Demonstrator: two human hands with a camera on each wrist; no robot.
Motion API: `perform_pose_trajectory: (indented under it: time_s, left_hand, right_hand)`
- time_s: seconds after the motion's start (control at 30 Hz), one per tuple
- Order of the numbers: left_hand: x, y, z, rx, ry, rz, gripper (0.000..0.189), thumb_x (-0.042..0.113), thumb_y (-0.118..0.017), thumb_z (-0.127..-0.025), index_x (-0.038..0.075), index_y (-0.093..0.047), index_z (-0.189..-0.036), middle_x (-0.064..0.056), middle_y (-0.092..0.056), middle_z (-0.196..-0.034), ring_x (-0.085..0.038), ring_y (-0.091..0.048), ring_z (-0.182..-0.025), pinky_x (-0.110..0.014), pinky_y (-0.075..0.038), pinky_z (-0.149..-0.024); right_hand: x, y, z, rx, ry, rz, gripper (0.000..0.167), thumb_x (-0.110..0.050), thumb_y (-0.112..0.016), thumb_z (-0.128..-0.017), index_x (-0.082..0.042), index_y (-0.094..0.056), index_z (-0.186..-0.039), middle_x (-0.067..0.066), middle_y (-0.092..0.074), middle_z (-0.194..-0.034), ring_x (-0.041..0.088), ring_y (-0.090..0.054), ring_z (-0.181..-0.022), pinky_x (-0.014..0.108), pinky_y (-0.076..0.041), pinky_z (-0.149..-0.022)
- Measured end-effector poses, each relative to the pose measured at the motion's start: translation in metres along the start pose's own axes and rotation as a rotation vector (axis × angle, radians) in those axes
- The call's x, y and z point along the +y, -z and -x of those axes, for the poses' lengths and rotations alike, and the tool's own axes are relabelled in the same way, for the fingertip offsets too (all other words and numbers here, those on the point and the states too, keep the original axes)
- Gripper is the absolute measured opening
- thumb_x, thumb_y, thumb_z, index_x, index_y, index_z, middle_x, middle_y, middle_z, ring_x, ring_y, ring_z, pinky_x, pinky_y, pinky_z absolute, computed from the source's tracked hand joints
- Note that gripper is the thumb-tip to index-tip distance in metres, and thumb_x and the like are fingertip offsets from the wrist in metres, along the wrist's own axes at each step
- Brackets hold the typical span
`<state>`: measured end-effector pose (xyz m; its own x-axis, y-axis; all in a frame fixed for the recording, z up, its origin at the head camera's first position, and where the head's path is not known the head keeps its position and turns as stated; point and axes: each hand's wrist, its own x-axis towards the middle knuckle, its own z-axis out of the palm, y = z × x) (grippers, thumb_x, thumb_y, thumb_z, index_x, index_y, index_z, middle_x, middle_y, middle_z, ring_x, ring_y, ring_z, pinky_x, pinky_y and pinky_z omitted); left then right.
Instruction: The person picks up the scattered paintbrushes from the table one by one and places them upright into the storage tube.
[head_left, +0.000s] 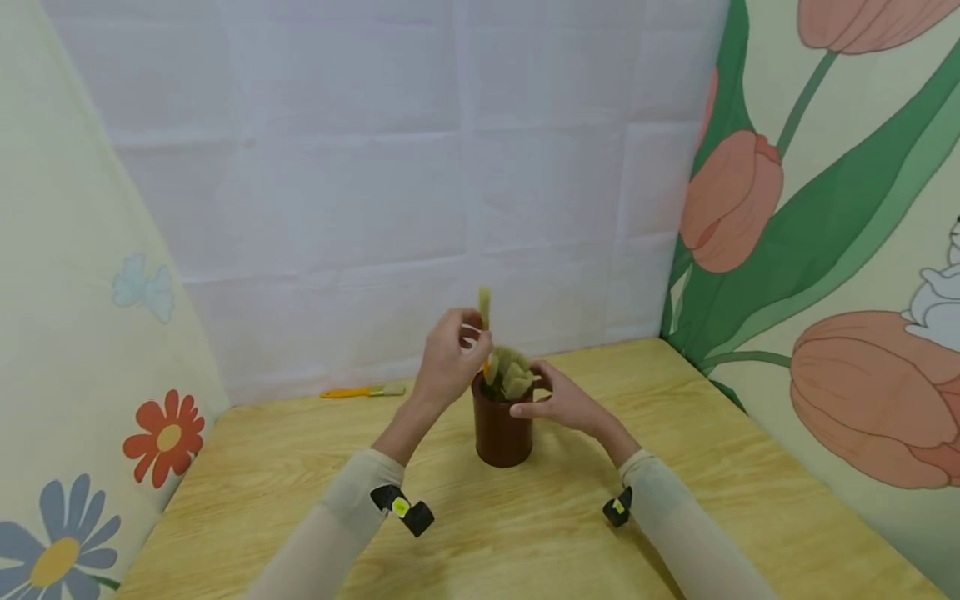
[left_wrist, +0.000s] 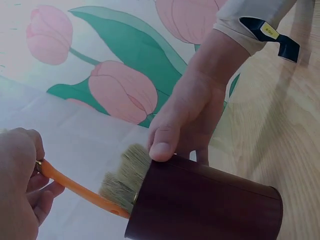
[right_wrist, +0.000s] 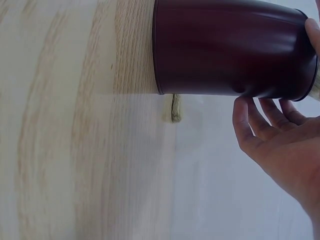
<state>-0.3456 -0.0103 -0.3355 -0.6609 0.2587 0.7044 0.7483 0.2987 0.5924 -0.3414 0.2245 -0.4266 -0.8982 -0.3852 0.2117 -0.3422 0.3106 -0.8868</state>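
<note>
A dark red-brown cylindrical holder [head_left: 503,433] stands upright on the table, with several pale-bristled brushes [head_left: 513,375] in it, bristles up. My left hand [head_left: 452,354] pinches a paintbrush [left_wrist: 80,190] near its metal collar. This brush has an orange handle, and in the left wrist view the handle's end is at the holder's mouth. On the other side, my right hand [head_left: 562,400] grips the holder near its rim, thumb on the near side and fingers behind, as the right wrist view [right_wrist: 280,130] shows the fingers touching its wall.
Another orange-handled paintbrush [head_left: 360,391] lies at the table's back edge, left of the holder. Behind the wood-grain table [head_left: 300,500] hangs a white sheet [head_left: 337,208]. Flower-printed cloths flank it left and right [head_left: 825,250].
</note>
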Motion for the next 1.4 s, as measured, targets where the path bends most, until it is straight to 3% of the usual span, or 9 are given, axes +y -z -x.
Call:
perform_pose_trajectory:
  time_s: [0.23, 0.6, 0.7, 0.93, 1.1, 1.27, 1.4]
  left_hand:
    - [-0.007, -0.008, 0.007, -0.035, 0.079, 0.003, 0.024, 0.013, -0.064, -0.098, 0.005, -0.060, -0.120, -0.005, -0.061, -0.111, -0.017, -0.064, -0.095, -0.034, -0.054, -0.082]
    - [-0.019, -0.014, 0.017, -0.150, 0.137, -0.030, 0.022, 0.012, -0.065, -0.097, 0.006, -0.062, -0.117, -0.005, -0.063, -0.109, -0.017, -0.066, -0.093, -0.031, -0.056, -0.074]
    - [-0.024, -0.014, 0.020, -0.175, 0.140, -0.068, 0.021, 0.012, -0.065, -0.096, 0.006, -0.062, -0.117, -0.004, -0.063, -0.108, -0.017, -0.065, -0.094, -0.031, -0.056, -0.072]
    - [-0.034, -0.013, 0.032, -0.200, 0.148, -0.228, 0.022, 0.018, -0.066, -0.097, 0.011, -0.064, -0.117, -0.004, -0.064, -0.113, -0.025, -0.062, -0.107, -0.042, -0.052, -0.086]
    - [-0.040, -0.014, 0.035, -0.242, 0.141, -0.279, 0.025, 0.019, -0.067, -0.097, 0.009, -0.066, -0.120, -0.010, -0.060, -0.120, -0.029, -0.060, -0.109, -0.044, -0.053, -0.084]
    - [-0.045, -0.016, 0.036, -0.281, 0.147, -0.309, 0.028, 0.019, -0.068, -0.097, 0.007, -0.067, -0.122, -0.012, -0.057, -0.122, -0.032, -0.059, -0.106, -0.044, -0.052, -0.080]
    - [-0.048, -0.016, 0.036, -0.313, 0.153, -0.315, 0.028, 0.020, -0.068, -0.097, 0.007, -0.067, -0.123, -0.009, -0.056, -0.122, -0.024, -0.058, -0.095, -0.040, -0.050, -0.075]
  right_hand:
    - [-0.001, 0.000, -0.001, 0.003, -0.003, 0.006, 0.077, -0.038, -0.083, -0.087, -0.018, -0.041, -0.148, 0.004, -0.049, -0.140, 0.026, -0.050, -0.128, 0.044, -0.052, -0.093]
    - [0.000, 0.001, -0.002, 0.000, 0.010, 0.013, 0.076, -0.036, -0.083, -0.088, -0.020, -0.041, -0.150, 0.000, -0.047, -0.143, 0.023, -0.050, -0.128, 0.043, -0.050, -0.095]
    - [0.000, 0.001, -0.002, 0.009, 0.012, 0.017, 0.075, -0.036, -0.083, -0.088, -0.019, -0.042, -0.148, 0.001, -0.048, -0.143, 0.024, -0.050, -0.128, 0.043, -0.050, -0.095]
    - [0.000, 0.000, -0.002, 0.006, 0.006, 0.021, 0.078, -0.038, -0.083, -0.088, -0.019, -0.040, -0.151, 0.000, -0.046, -0.145, 0.024, -0.049, -0.130, 0.043, -0.051, -0.095]
    - [0.000, -0.001, 0.000, 0.011, 0.002, 0.029, 0.080, -0.037, -0.082, -0.088, -0.018, -0.039, -0.152, 0.001, -0.045, -0.147, 0.026, -0.048, -0.132, 0.044, -0.051, -0.095]
    - [-0.002, 0.000, 0.000, 0.012, 0.007, 0.039, 0.080, -0.037, -0.082, -0.088, -0.015, -0.039, -0.152, 0.004, -0.045, -0.147, 0.028, -0.049, -0.131, 0.044, -0.051, -0.095]
    - [-0.002, 0.000, 0.000, 0.012, -0.005, 0.048, 0.079, -0.038, -0.082, -0.088, -0.016, -0.039, -0.151, 0.004, -0.045, -0.146, 0.027, -0.049, -0.130, 0.044, -0.050, -0.095]
